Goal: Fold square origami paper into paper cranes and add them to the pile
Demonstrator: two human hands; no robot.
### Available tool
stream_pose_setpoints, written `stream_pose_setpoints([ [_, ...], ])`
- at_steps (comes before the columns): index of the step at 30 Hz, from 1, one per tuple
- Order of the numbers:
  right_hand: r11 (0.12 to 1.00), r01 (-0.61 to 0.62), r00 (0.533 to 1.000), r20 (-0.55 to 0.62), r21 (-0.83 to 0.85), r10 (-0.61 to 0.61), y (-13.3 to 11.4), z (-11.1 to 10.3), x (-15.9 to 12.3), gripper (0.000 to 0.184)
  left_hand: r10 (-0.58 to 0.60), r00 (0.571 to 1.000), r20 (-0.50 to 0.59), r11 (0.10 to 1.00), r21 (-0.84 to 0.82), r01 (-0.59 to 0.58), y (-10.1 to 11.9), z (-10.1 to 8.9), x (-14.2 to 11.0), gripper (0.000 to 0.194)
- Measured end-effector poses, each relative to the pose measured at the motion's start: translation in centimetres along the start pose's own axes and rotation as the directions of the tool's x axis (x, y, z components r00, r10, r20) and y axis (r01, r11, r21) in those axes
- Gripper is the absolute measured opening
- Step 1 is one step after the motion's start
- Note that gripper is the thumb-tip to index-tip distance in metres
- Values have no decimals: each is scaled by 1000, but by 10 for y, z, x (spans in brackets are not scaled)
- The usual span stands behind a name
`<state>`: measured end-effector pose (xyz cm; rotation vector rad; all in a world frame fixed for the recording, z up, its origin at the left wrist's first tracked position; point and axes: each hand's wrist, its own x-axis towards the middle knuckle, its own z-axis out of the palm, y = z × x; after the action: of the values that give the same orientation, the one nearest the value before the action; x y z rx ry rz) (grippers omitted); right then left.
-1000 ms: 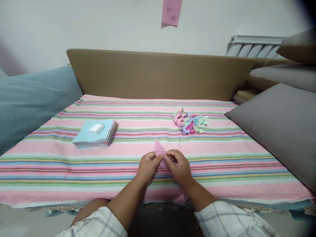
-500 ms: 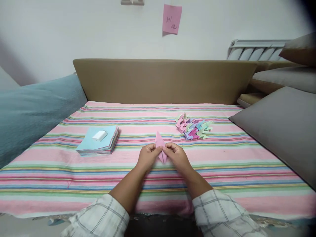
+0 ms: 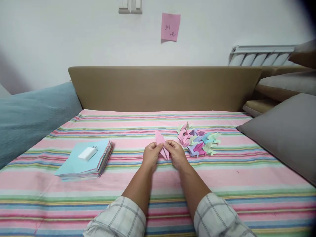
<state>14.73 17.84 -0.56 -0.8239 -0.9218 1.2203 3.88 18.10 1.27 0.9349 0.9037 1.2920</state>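
A pink folded origami paper is held upright between my two hands, a long diamond with its point away from me and a split at the near end. My left hand pinches its left edge, the thumb lying on top. On the right edge, my right hand pinches in the same way, so the thumbs nearly meet over the middle. Beyond my right hand lies a pile of small folded paper cranes in pink, purple, blue and green.
To the left, a white charger plug rests on a stack of coloured paper. A striped cloth covers the seat. A brown backrest stands behind, with a blue cushion at left and grey cushions at right.
My view has tipped upward and come closer to the cloth. Both hands have kept their pinch on the pink paper, whose split near end now shows more plainly.
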Motion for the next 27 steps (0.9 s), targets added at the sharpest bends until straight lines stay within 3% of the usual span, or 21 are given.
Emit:
stream_pose_setpoints([
  [5, 990, -14, 995, 96, -140, 27, 0, -9, 1, 28, -30, 997, 70, 1000, 5, 30, -2, -11, 1, 29],
  [10, 984, -1, 1000, 11, -177, 3, -4, -10, -1, 27, -20, 993, 120, 1000, 18, 18, -5, -8, -2, 29],
  [18, 931, 107, 994, 5, -349, -112, -2, -8, -17, 27, 21, 1000, 18, 998, 63, -23, -14, -11, -10, 32],
  [27, 843, 168, 976, -33, -512, -215, -3, -6, -26, 22, 78, 991, 113, 989, 120, -91, -21, -12, -17, 33],
])
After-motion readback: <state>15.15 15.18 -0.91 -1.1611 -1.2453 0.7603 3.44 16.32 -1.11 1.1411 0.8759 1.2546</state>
